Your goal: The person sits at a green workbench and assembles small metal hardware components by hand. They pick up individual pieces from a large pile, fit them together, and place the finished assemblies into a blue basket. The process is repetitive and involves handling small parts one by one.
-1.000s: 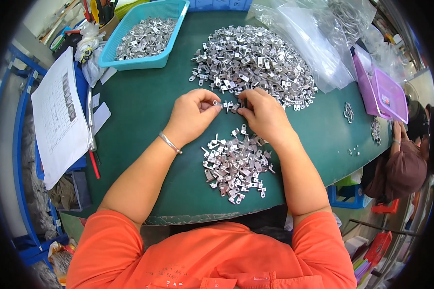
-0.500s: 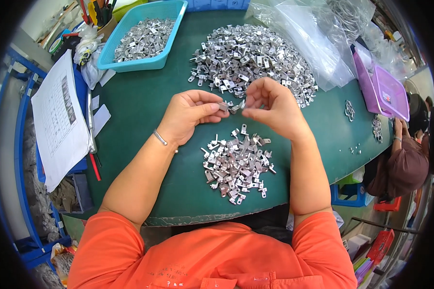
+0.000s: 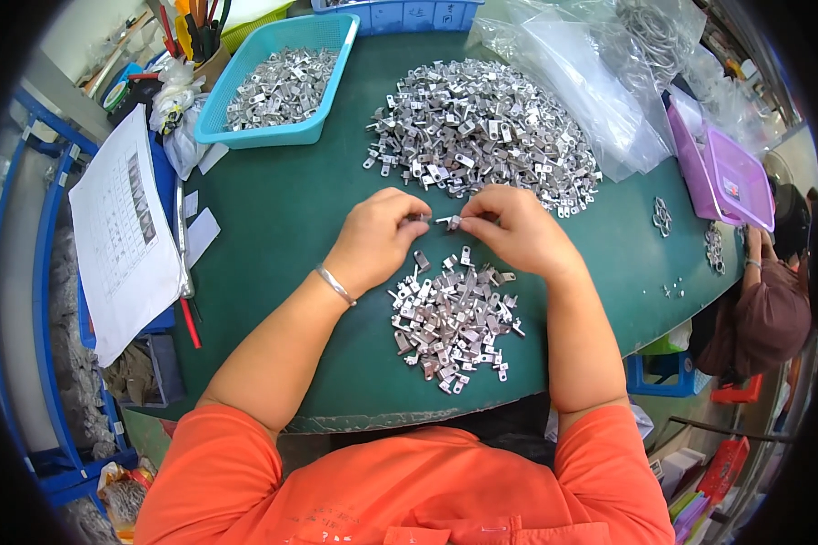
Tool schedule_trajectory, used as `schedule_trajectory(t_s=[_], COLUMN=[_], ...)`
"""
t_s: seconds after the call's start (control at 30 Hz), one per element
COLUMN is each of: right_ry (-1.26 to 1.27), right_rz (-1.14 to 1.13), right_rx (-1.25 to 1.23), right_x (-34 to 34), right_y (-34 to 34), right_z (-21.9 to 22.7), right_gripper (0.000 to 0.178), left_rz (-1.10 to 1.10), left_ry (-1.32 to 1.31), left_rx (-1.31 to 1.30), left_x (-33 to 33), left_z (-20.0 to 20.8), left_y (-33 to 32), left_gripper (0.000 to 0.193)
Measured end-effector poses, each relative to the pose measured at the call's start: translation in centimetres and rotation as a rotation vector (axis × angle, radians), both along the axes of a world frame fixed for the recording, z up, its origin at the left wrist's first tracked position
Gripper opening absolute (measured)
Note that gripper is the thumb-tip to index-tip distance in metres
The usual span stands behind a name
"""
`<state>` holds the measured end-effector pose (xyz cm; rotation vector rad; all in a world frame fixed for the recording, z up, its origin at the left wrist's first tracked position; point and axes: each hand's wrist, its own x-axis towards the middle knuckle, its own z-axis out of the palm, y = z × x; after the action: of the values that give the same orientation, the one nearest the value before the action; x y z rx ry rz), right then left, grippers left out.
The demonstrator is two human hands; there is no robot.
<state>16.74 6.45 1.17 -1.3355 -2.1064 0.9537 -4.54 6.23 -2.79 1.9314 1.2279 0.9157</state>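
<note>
A small metal bracket (image 3: 452, 222) with a thin prong sits pinched between the thumb and fingertips of my right hand (image 3: 509, 225). Facing it, my left hand (image 3: 377, 232) is closed at the fingertips on another little metal bracket (image 3: 420, 218), mostly hidden by the fingers. A narrow gap separates the two hands. Just below them lies a smaller heap of metal brackets (image 3: 454, 318) on the green table (image 3: 282, 204). Beyond my hands spreads a much larger pile of similar brackets (image 3: 491, 123).
A turquoise basket (image 3: 327, 113) of brackets stands far left, near papers (image 3: 127, 236) on a stand. Clear plastic bags (image 3: 600, 91) lie far right beside a purple basket (image 3: 741, 186). Metal rings (image 3: 662, 218) rest at right, where another person (image 3: 768, 304) sits.
Both hands have drawn nearer to me, and the fingers of my right hand have curled downward. A bracket lies loose at the top left of the small heap, below my left hand.
</note>
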Motion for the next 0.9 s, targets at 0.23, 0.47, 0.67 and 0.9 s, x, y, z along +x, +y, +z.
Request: schedule_trajectory(t_s=[0.23,0.47,0.67,0.9], right_ry=[0.123,0.100,0.470,0.541], right_rz=[0.197,-0.101,-0.077,0.169], right_rx=[0.027,0.093,-0.254,-0.103], right_x=[0.2,-1.2,-0.3,1.1], right_y=[0.1,-0.1,0.6,0.5], right_z=[0.1,-0.8,-0.8,0.3], right_gripper=[0.009,0.011,0.011,0.012], left_rz=[0.074,0.050,-0.036,-0.028], left_ry=[-0.728,-0.794,-0.023,0.067], left_rx=[-0.660,-0.709,0.028,0.064], left_x=[-0.6,-0.8,0.6,0.2], left_z=[0.9,0.4,0.3,0.5], left_y=[0.4,0.6,-0.6,-0.4], left_gripper=[0.018,0.016,0.026,0.012])
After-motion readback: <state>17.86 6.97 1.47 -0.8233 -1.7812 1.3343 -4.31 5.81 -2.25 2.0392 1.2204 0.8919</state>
